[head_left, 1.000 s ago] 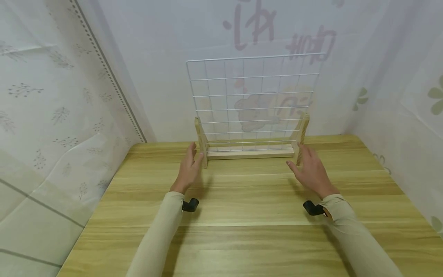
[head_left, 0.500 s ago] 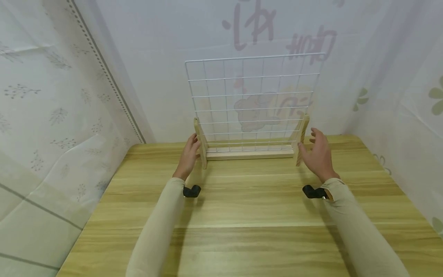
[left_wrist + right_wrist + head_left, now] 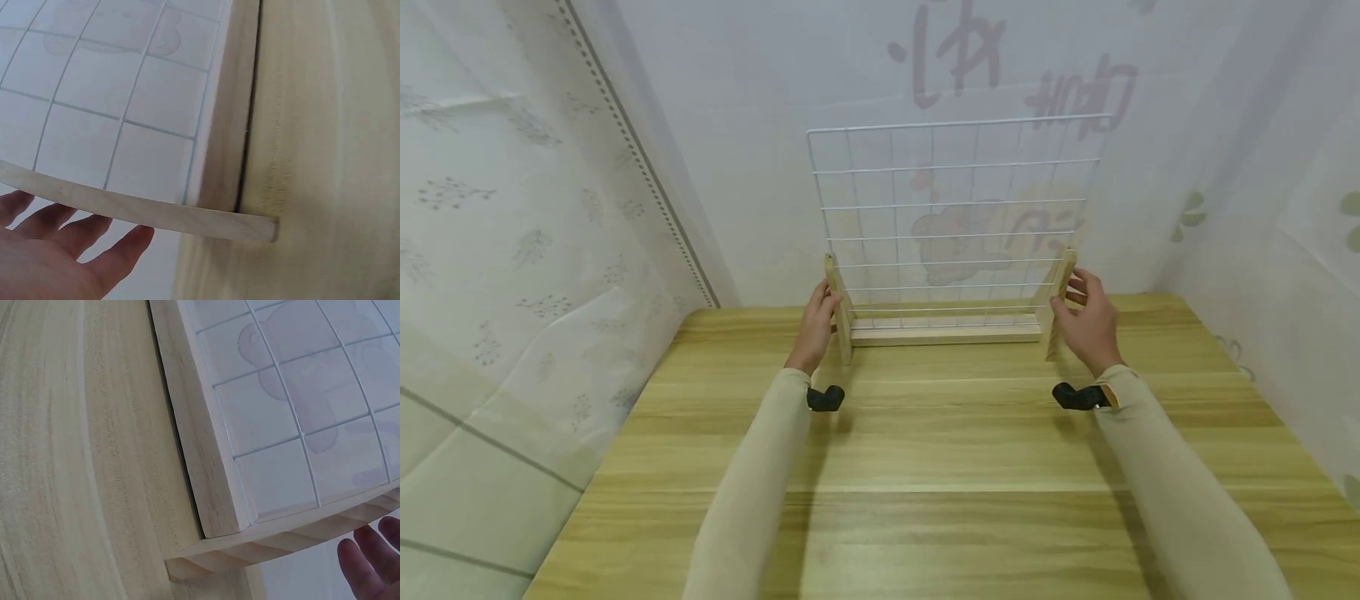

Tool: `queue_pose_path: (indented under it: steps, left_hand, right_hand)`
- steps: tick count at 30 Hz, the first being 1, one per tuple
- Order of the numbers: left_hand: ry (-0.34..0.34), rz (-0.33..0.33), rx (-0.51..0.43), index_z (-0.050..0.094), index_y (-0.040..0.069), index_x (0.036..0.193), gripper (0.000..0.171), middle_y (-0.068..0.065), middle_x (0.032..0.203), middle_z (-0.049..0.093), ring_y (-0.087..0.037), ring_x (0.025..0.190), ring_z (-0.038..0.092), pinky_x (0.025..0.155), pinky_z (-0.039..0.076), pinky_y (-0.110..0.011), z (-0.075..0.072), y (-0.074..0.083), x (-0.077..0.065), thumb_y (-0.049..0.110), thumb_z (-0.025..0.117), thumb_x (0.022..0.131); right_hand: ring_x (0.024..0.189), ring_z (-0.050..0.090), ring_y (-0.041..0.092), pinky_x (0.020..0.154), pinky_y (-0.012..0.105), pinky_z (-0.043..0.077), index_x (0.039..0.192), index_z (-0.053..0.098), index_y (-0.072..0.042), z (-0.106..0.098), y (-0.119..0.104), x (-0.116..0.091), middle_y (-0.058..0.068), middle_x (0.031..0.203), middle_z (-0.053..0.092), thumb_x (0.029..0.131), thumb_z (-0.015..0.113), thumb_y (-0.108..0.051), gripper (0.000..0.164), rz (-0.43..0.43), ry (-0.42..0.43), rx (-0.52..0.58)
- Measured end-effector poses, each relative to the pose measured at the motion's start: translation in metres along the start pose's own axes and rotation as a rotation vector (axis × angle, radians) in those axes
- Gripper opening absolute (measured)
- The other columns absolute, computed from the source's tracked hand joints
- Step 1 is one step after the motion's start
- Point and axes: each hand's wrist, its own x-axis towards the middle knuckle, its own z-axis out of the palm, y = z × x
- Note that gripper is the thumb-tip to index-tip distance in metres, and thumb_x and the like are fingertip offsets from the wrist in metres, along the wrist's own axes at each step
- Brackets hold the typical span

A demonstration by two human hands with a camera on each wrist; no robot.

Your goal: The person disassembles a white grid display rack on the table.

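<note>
A white wire grid rack (image 3: 955, 204) stands upright on the wooden table, held in a pale wood base with a front bar (image 3: 947, 335) and two side supports. My left hand (image 3: 815, 327) is at the outer face of the left support (image 3: 841, 312). In the left wrist view its fingertips (image 3: 140, 237) lie right at that support's edge, not wrapped around it. At the outer side of the right support (image 3: 1056, 304) is my right hand (image 3: 1088, 323), fingers lightly bent. The right wrist view shows its fingers (image 3: 359, 565) just outside the support (image 3: 281, 540).
The wood-grain table (image 3: 925, 467) extends toward me and to both sides. Behind the rack hangs a pale cloth (image 3: 760, 100) with printed writing and a bear. Patterned cloth (image 3: 490, 233) also hangs at the left. Each wrist carries a black camera mount (image 3: 826, 398).
Both hands have moved forward along the outer sides of the supports. The right hand went outward around its support, then came in close to it. The rack has stayed in place.
</note>
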Motion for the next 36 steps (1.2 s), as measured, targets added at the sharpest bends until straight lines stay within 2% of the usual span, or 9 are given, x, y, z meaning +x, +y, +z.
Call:
queue_pose_path:
  steps: [4, 14, 18, 20, 22, 25, 27, 31, 36]
  left_hand:
    - [0.005, 0.05, -0.007, 0.021, 0.018, 0.161, 0.059, -0.017, 0.163, 0.03, -0.04, 0.144, 0.039, 0.112, 0.038, -0.064, 0.0, 0.006, 0.008, 0.035, 0.04, 0.107]
    - [0.016, 0.019, 0.023, 0.028, 0.014, 0.158, 0.057, -0.016, 0.163, 0.033, -0.034, 0.147, 0.038, 0.115, 0.037, -0.06, -0.001, 0.005, 0.015, 0.025, 0.046, 0.105]
    - [-0.005, 0.023, 0.073, 0.028, 0.014, 0.158, 0.056, -0.015, 0.163, 0.032, -0.038, 0.148, 0.038, 0.115, 0.039, -0.059, -0.005, 0.005, 0.016, 0.021, 0.049, 0.106]
    - [-0.018, 0.022, 0.095, 0.028, 0.014, 0.158, 0.057, -0.014, 0.164, 0.031, -0.04, 0.148, 0.036, 0.116, 0.039, -0.058, -0.007, 0.005, 0.015, 0.019, 0.051, 0.106]
    - [-0.03, 0.021, 0.113, 0.026, 0.015, 0.159, 0.06, -0.013, 0.165, 0.029, -0.04, 0.149, 0.035, 0.117, 0.039, -0.056, -0.009, 0.004, 0.016, 0.017, 0.053, 0.105]
    - [-0.037, 0.019, 0.116, 0.026, 0.015, 0.159, 0.062, -0.013, 0.166, 0.027, -0.04, 0.15, 0.033, 0.117, 0.039, -0.055, -0.01, 0.002, 0.019, 0.017, 0.054, 0.104]
    - [-0.037, 0.02, 0.11, 0.026, 0.013, 0.159, 0.061, -0.013, 0.166, 0.027, -0.041, 0.15, 0.033, 0.117, 0.038, -0.055, -0.01, 0.002, 0.02, 0.016, 0.054, 0.104]
    - [-0.041, 0.019, 0.09, 0.029, 0.007, 0.157, 0.058, -0.016, 0.164, 0.029, -0.043, 0.149, 0.034, 0.117, 0.038, -0.056, -0.009, 0.007, 0.018, 0.009, 0.053, 0.104]
    - [-0.055, 0.021, 0.086, 0.032, 0.002, 0.153, 0.054, -0.02, 0.161, 0.033, -0.044, 0.148, 0.034, 0.117, 0.039, -0.057, -0.007, 0.024, 0.006, 0.004, 0.051, 0.103]
  right_hand:
    - [0.133, 0.054, 0.042, 0.106, 0.057, 0.047, 0.155, 0.033, -0.007, -0.003, -0.001, 0.005, 0.024, 0.149, 0.05, 0.101, 0.055, -0.019, 0.06, -0.006, -0.042, 0.011]
    - [0.134, 0.051, 0.048, 0.105, 0.062, 0.046, 0.154, 0.034, -0.005, -0.005, -0.002, 0.016, 0.031, 0.146, 0.049, 0.096, 0.054, 0.003, 0.061, -0.027, -0.112, -0.018]
    - [0.137, 0.045, 0.048, 0.106, 0.063, 0.044, 0.156, 0.029, -0.004, -0.009, -0.002, 0.023, 0.032, 0.149, 0.045, 0.095, 0.05, 0.009, 0.066, -0.013, -0.197, 0.04]
    - [0.14, 0.042, 0.047, 0.106, 0.059, 0.045, 0.158, 0.024, -0.005, -0.012, -0.001, 0.026, 0.031, 0.152, 0.042, 0.096, 0.049, 0.01, 0.068, -0.001, -0.25, 0.081]
    - [0.141, 0.042, 0.046, 0.103, 0.047, 0.05, 0.159, 0.021, -0.006, -0.015, 0.0, 0.029, 0.03, 0.154, 0.04, 0.097, 0.048, 0.01, 0.07, 0.007, -0.298, 0.108]
    - [0.14, 0.043, 0.047, 0.091, 0.026, 0.053, 0.161, 0.016, -0.008, -0.019, 0.001, 0.031, 0.028, 0.157, 0.036, 0.099, 0.047, 0.009, 0.071, 0.023, -0.353, 0.161]
    - [0.138, 0.043, 0.049, 0.083, 0.017, 0.052, 0.161, 0.013, -0.008, -0.02, 0.0, 0.031, 0.028, 0.158, 0.032, 0.1, 0.046, 0.007, 0.071, 0.03, -0.379, 0.188]
    - [0.134, 0.045, 0.051, 0.08, 0.021, 0.055, 0.161, 0.012, -0.008, -0.019, -0.002, 0.031, 0.028, 0.159, 0.028, 0.101, 0.046, 0.006, 0.069, 0.038, -0.391, 0.21]
    - [0.127, 0.049, 0.051, 0.077, 0.022, 0.055, 0.158, 0.019, -0.005, -0.017, -0.003, 0.029, 0.03, 0.152, 0.033, 0.101, 0.044, 0.006, 0.063, 0.03, -0.359, 0.189]
